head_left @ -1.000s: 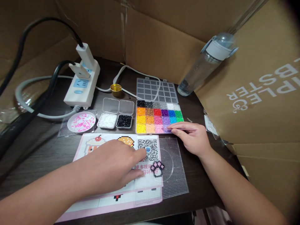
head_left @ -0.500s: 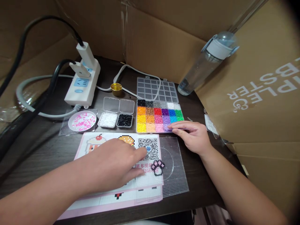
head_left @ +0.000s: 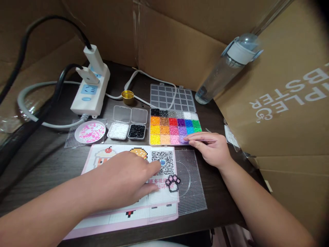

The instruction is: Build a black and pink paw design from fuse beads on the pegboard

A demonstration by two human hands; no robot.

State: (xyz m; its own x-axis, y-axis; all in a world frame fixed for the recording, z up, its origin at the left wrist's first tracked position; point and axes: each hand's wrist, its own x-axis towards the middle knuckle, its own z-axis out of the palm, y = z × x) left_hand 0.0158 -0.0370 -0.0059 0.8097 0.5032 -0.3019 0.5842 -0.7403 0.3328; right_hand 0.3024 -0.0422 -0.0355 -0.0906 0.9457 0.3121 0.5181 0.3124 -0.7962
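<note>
On the left of the dark worktop [head_left: 38,164], a white power strip [head_left: 88,94] has two plugs in it. In front of it, a round dish [head_left: 77,134] holds lots of pink beads. Next come pattern sheets [head_left: 97,221] with a cupcake and a burger on them. Behind the sheets sit a little box of white beads [head_left: 117,138] and, just beside it, a little box of black beads [head_left: 136,138]. The left hand [head_left: 125,181] lies over the sheets, its thumb and pointing finger apart. Near those fingertips is a bead paw [head_left: 173,183], black, pink and white. A clear peg board [head_left: 194,185] shows to the right of the paw. Behind it, the big bead case [head_left: 164,145] is open, with every colour in its own square. The right hand [head_left: 212,150] pinches a thin stick [head_left: 207,140] over the light purple beads. A water bottle [head_left: 222,77] stands farther back, near the cardboard.
</note>
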